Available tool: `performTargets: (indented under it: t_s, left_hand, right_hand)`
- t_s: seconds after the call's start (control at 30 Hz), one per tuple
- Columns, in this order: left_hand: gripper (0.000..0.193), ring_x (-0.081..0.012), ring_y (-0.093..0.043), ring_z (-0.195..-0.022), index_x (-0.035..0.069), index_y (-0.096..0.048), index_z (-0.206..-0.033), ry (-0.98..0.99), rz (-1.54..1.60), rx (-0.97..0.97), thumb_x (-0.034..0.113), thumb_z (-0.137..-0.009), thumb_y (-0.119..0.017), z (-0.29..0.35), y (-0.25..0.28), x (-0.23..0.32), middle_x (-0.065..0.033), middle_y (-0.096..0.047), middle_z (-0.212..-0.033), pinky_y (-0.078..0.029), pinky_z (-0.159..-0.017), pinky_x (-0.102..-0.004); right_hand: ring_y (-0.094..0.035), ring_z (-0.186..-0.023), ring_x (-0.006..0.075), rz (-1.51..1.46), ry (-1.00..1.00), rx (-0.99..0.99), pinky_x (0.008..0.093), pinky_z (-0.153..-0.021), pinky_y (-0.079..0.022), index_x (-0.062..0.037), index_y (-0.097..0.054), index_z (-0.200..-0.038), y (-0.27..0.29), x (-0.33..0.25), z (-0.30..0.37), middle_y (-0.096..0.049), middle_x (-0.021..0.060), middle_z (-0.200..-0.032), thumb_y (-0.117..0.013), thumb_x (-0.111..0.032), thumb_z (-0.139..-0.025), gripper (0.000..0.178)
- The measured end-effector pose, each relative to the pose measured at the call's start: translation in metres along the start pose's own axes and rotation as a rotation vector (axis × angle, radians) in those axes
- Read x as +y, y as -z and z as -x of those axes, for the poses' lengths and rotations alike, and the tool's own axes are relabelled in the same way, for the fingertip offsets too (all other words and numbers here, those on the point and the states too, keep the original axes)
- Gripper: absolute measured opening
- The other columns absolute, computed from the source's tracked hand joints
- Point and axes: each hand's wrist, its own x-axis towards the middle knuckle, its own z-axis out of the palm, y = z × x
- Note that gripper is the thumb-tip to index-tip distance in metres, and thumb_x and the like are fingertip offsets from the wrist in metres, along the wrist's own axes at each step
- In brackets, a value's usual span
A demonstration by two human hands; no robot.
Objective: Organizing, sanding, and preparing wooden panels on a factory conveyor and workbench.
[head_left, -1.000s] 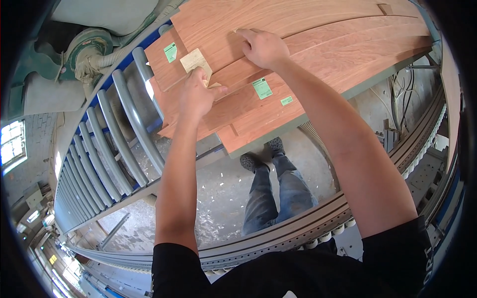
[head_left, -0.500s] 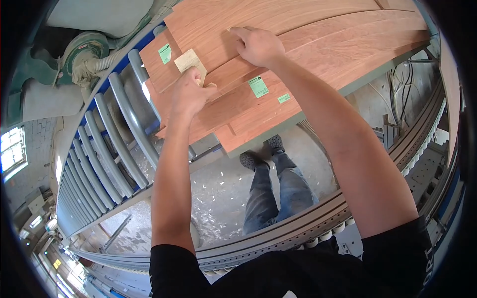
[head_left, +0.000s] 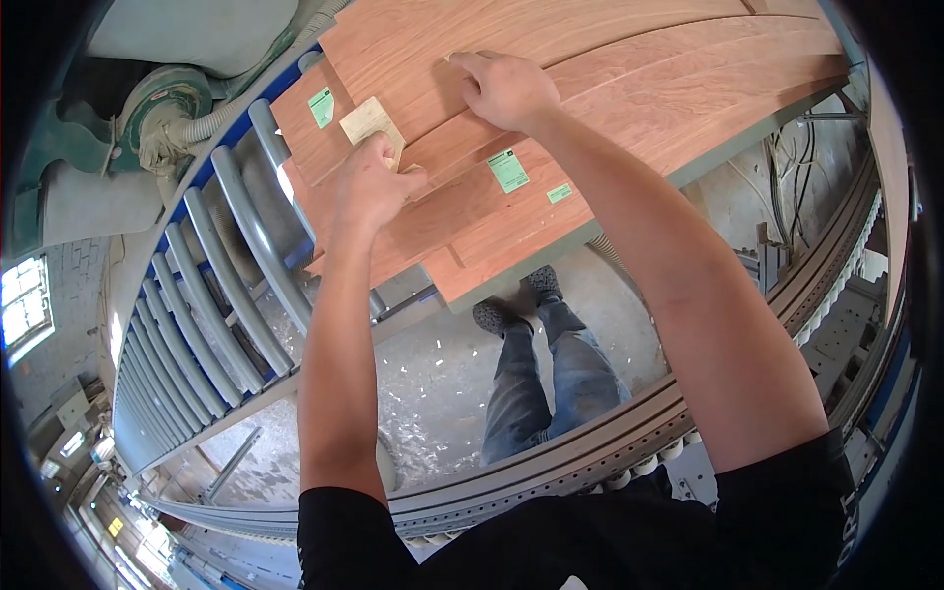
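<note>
Grey rollers [head_left: 248, 216] run along the left, close to the left edge of the stacked reddish boards [head_left: 678, 93]. Near that edge lies a green label [head_left: 321, 107]. Next comes the pale piece [head_left: 364, 119], flat on the boards near their left end, with the left hand [head_left: 378, 177] curled over its lower end, gripping it. The right hand [head_left: 511, 93] rests farther right, fingers bent (whether they pinch anything, I cannot tell). Below it, toward the boards' near edge, sit a larger label [head_left: 508, 171] and a small label [head_left: 559, 194].
</note>
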Motion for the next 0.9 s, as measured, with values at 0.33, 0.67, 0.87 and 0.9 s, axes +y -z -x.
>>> performTargets:
  t_s: [0.33, 0.67, 0.87, 0.9]
  left_hand:
    - [0.053, -0.0168, -0.038, -0.062, 0.006, -0.037, -0.072, 0.047, 0.057, -0.032, 0.029, -0.067, -0.084, 0.001, 0.002, 0.006, -0.004, -0.038, -0.066, -0.038, -0.057, -0.0334]
    - [0.052, -0.0286, -0.053, -0.07, 0.002, -0.049, -0.081, 0.092, 0.041, -0.041, 0.033, -0.063, -0.087, -0.001, 0.002, 0.005, -0.0139, -0.058, -0.077, -0.045, -0.064, -0.0392]
    - [0.051, -0.0312, -0.057, -0.076, 0.001, -0.051, -0.083, 0.055, -0.023, -0.027, 0.033, -0.064, -0.086, -0.005, 0.0, 0.0, -0.0162, -0.061, -0.083, -0.046, -0.068, -0.0406]
    - [0.051, -0.0312, -0.057, -0.076, 0.001, -0.05, -0.082, 0.037, -0.019, -0.032, 0.033, -0.064, -0.086, -0.007, 0.0, -0.003, -0.0164, -0.061, -0.083, -0.046, -0.068, -0.0403]
  right_hand:
    - [-0.063, -0.093, 0.0278, -0.003, -0.001, 0.01, 0.0408, -0.081, -0.052, -0.0143, -0.058, -0.124, -0.001, 0.004, 0.0, -0.067, 0.008, -0.102, -0.054, -0.018, -0.083, 0.041]
    - [-0.064, -0.09, 0.0278, -0.017, -0.021, -0.002, 0.041, -0.08, -0.052, -0.0138, -0.058, -0.123, -0.001, 0.0, 0.0, -0.067, 0.0078, -0.099, -0.055, -0.019, -0.082, 0.041]
    - [-0.063, -0.092, 0.0273, -0.014, -0.011, -0.011, 0.0406, -0.081, -0.052, -0.0138, -0.058, -0.123, 0.0, 0.0, -0.002, -0.067, 0.008, -0.1, -0.054, -0.019, -0.083, 0.041]
    - [-0.063, -0.092, 0.0273, -0.017, -0.009, -0.01, 0.0406, -0.081, -0.052, -0.0138, -0.058, -0.123, -0.001, 0.001, -0.002, -0.067, 0.008, -0.1, -0.054, -0.019, -0.083, 0.041]
